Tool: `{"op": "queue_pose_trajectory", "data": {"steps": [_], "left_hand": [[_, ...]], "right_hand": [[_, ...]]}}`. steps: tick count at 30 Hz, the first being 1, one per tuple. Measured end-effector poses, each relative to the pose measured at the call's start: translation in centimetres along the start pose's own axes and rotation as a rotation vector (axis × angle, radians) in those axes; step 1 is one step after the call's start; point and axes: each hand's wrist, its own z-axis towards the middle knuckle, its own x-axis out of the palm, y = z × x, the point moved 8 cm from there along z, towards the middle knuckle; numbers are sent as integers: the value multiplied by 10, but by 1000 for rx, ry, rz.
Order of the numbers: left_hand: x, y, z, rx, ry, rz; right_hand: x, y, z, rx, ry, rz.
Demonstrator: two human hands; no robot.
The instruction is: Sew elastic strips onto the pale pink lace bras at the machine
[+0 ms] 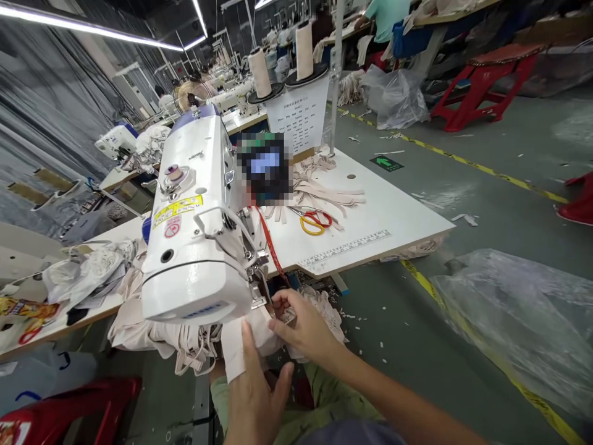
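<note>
- The white sewing machine (pixel 199 216) is the landmark; its head fills the middle of the view, with the needle and presser foot (pixel 259 278) at its near right end.
- The right hand (pixel 303 327) sits just below and right of the presser foot, fingertips pinched shut on the edge of a pale fabric piece (pixel 259 330) bunched under the machine's near end.
- The left hand (pixel 252 395) lies below the machine, flat and open, fingers pressing down on a cream strip (pixel 231 352) of the same cloth rather than clasping it.
- Judged from this, the step in hand is lining the fabric up at the foot: the cloth is held close to the needle, but whether it is already under the foot cannot be told.
- The next move calls for keeping the edge straight and fingertips clear of the needle.
- To the right of the machine, on the white table (pixel 393 216), lie cut beige strips (pixel 319 191) and scissors (pixel 312 221) with yellow and red handles.
- Behind the machine stand two thread cones (pixel 282 62).
</note>
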Motion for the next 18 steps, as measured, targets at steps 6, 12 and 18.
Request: {"op": "queue_pose_trajectory", "data": {"steps": [6,12,18], "left_hand": [[24,-43,-36,47,-47,98],[40,-42,-50,-33,275,-335],[11,-18,-39,-95,301,-477]], "right_hand": [[0,-15,-36,147,45,159],[-15,-15,-48,151,48,176],[-22,-4,-53,112,102,63]]}}
